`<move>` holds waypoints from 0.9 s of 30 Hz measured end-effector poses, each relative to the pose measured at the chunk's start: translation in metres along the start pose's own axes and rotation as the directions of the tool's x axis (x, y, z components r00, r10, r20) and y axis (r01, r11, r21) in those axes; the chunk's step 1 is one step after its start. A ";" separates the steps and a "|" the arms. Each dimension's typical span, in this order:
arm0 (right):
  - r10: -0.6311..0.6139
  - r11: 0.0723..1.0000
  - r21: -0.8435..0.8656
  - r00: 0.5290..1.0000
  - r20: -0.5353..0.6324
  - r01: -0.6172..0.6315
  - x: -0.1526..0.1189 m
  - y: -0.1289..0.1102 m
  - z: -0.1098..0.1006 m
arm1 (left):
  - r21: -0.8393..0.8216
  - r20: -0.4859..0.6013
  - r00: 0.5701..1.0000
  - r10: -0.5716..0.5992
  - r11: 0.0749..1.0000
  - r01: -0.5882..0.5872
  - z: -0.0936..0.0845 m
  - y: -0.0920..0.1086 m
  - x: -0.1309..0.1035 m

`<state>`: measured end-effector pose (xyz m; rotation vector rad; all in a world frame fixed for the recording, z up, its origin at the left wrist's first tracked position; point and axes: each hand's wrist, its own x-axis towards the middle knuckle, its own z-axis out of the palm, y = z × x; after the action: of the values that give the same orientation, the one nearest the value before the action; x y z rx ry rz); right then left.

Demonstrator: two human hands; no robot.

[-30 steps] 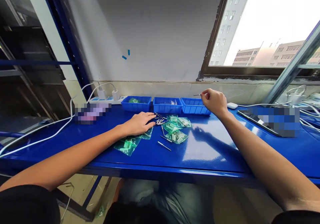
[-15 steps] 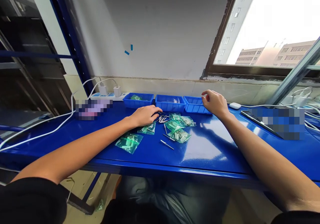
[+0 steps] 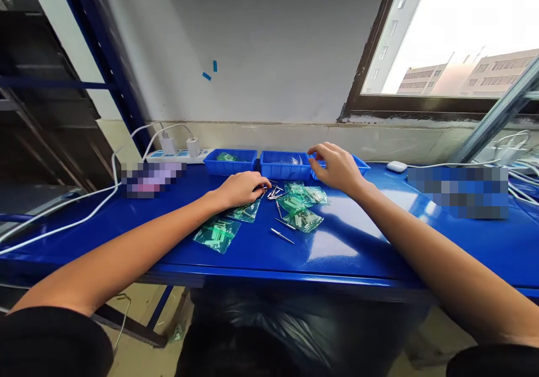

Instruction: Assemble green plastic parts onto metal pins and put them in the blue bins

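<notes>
Our left grip (image 3: 241, 190) lies low over the glossy blue worktop (image 3: 337, 253), fingers curled beside a loose pile of slim silver metal pins (image 3: 274, 191); whether it pinches one, we cannot tell. Our right grip (image 3: 334, 166) has thumb and forefinger parted, nothing visible between them, in front of the right-hand blue plastic bin (image 3: 361, 166), partly hiding it.

To the right of the left grip, past the pile, we have overlapping green-tinted clear plastic bags (image 3: 295, 203) of small metal parts. Another such bag (image 3: 247, 212) sits just below that grip, and a further one (image 3: 217, 234) nearer us. One pin (image 3: 282, 236) (the nearest to us) lies apart from the pile. Beyond the left grip stand the left bin (image 3: 230, 167), with green material inside, and the middle bin (image 3: 284, 170).
</notes>
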<state>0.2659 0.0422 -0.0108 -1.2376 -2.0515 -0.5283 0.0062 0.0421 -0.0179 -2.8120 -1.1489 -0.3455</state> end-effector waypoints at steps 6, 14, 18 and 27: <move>-0.164 0.986 0.053 0.956 0.243 0.155 -0.002 -0.037 0.000 | 0.013 0.020 0.999 -0.031 0.999 0.031 -0.005 0.001 -0.001; -0.141 0.983 0.162 0.924 0.356 0.087 -0.007 -0.039 0.006 | -0.102 0.000 0.990 -0.139 0.985 0.138 -0.002 -0.007 -0.003; -0.179 0.966 0.243 0.904 0.388 0.087 -0.007 -0.048 0.008 | -0.144 0.015 0.978 -0.206 0.968 0.206 -0.001 -0.002 0.001; -0.189 0.959 0.268 0.905 0.381 0.088 -0.007 -0.053 -0.002 | -0.154 0.037 0.964 -0.263 0.952 0.265 0.005 -0.006 0.004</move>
<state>0.2216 0.0116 -0.0145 -1.1228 -2.4776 -0.0709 0.0057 0.0497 -0.0222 -2.7956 -1.5732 -0.4529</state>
